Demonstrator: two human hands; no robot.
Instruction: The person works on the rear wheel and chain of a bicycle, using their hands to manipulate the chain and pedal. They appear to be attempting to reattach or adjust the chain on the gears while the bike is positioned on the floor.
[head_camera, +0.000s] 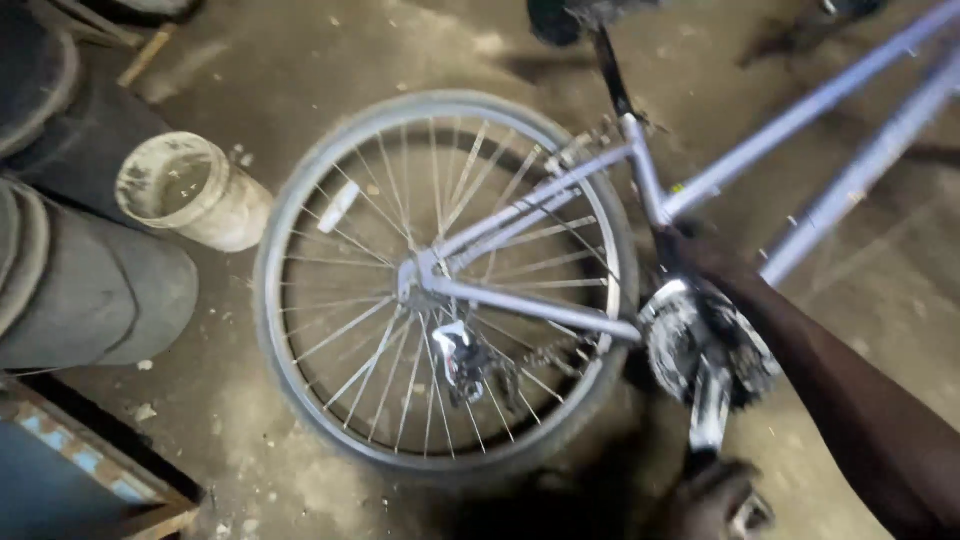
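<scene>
A silver-lilac bicycle frame (800, 110) is tipped over a dusty concrete floor, its rear wheel (445, 285) facing me and blurred. My right hand (700, 255) reaches in from the lower right and is closed on the frame where the seat tube meets the stays, just above the chainrings (705, 345). The crank arm (712, 415) points down to the pedal, where my left hand (715, 495), dark and partly cut off by the bottom edge, seems wrapped round it. The rear derailleur (462, 360) and chain hang below the hub.
A dirty white bucket (190, 190) stands left of the wheel. Stacked dark tyres (90, 285) fill the left side. A blue metal frame (80, 465) sits at the bottom left. The black saddle (560, 18) shows at the top edge.
</scene>
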